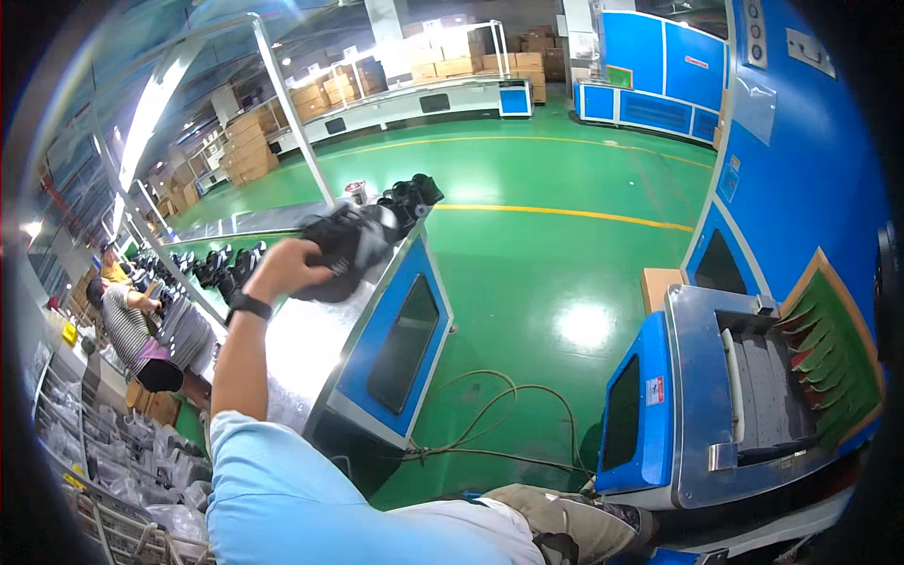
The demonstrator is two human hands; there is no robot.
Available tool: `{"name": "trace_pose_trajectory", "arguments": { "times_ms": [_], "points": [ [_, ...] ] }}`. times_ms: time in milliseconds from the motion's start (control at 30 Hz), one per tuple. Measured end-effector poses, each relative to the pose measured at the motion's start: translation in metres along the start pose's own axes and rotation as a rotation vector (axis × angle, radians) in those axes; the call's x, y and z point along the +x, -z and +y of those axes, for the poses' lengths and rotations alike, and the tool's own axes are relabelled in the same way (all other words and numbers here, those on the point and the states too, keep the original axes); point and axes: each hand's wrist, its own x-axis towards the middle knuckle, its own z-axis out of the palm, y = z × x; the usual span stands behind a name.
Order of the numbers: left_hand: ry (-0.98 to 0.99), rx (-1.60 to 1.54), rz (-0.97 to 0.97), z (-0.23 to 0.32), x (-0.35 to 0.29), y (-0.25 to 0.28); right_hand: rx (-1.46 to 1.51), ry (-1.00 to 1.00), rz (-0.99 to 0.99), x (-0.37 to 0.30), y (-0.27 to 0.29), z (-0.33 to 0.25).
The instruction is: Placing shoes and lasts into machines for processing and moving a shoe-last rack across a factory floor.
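Observation:
My left hand point(285, 271), with a dark band on the wrist, reaches out over the shiny tabletop of a conveyor end point(306, 344). Its fingers are closed on a black shoe point(341, 256), which is partly blurred. More black shoes point(412, 196) sit just beyond, at the far corner of the conveyor. A small red and white can point(355, 191) stands behind the held shoe. My right hand does not show.
A blue machine with a slatted opening point(767, 386) stands at right, beside a tall blue cabinet point(810, 151). Cables point(508, 452) lie on the green floor. Several black shoes point(221, 268) line the conveyor at left, near two people point(137, 330). A wire rack point(89, 433) holds plastic-wrapped items.

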Motion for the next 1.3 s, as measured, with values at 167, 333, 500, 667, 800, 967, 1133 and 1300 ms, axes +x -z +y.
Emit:
{"name": "trace_pose_trajectory", "arguments": {
  "times_ms": [167, 333, 500, 667, 800, 967, 1133, 1300],
  "points": [
    [0.823, 0.155, 0.549, -0.069, 0.073, -0.027, -0.449, 0.361, 0.149, 0.019, 0.002, 0.023],
    [-0.081, -0.006, 0.268, 0.07, 0.162, -0.11, -0.722, 0.424, 0.477, -0.02, 0.026, 0.031],
    [-0.777, -0.272, -0.006, 0.383, 0.194, -0.192, -0.43, 0.046, 0.644, -0.031, 0.042, 0.102],
    [-1.365, -0.433, -0.268, 0.681, 0.152, -0.278, -0.133, 0.001, 0.727, -0.058, 0.041, 0.127],
    [-1.556, -0.532, -0.144, 0.861, 0.124, -0.341, -0.016, -0.159, 0.89, -0.073, 0.031, 0.094],
    [-1.171, -0.691, -0.539, 0.997, 0.096, -0.379, 0.107, -0.129, 0.938, -0.076, 0.026, 0.093],
    [-1.248, -0.748, -0.366, 1.011, 0.1, -0.397, -0.045, -0.432, 0.908, -0.064, 0.021, 0.077],
    [-1.173, -0.505, -0.793, 0.975, 0.054, -0.38, -0.235, -0.27, 0.777, -0.042, 0.024, 0.034]
  ]
}}
